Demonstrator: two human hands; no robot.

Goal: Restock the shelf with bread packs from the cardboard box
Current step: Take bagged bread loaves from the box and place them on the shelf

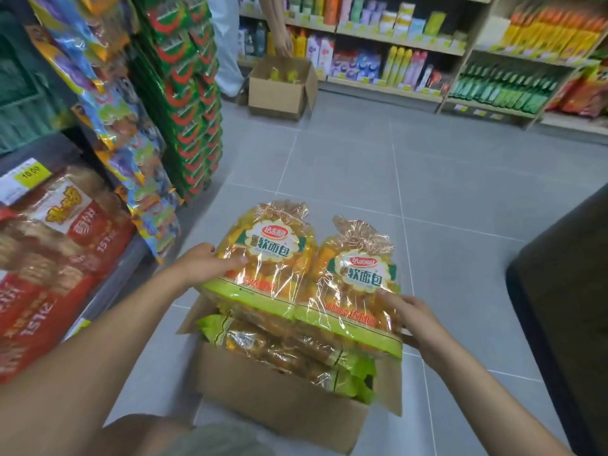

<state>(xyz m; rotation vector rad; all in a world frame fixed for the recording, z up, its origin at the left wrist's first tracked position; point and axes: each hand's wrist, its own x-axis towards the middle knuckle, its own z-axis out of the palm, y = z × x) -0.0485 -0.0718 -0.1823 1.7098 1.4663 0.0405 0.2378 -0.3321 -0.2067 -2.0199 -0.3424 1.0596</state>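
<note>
Lifting two packs side by side just above the cardboard box [279,396], we have our left hand [205,263] gripping the outer edge of the left bread pack [269,261] and our right hand [416,319] gripping the near corner of the right bread pack [355,284]. Each is held only at one edge, so we judge the slick film could slip from our fingers [390,299]. A pack might then sag and drop, or snag the shelf [108,287] at our left.
</note>
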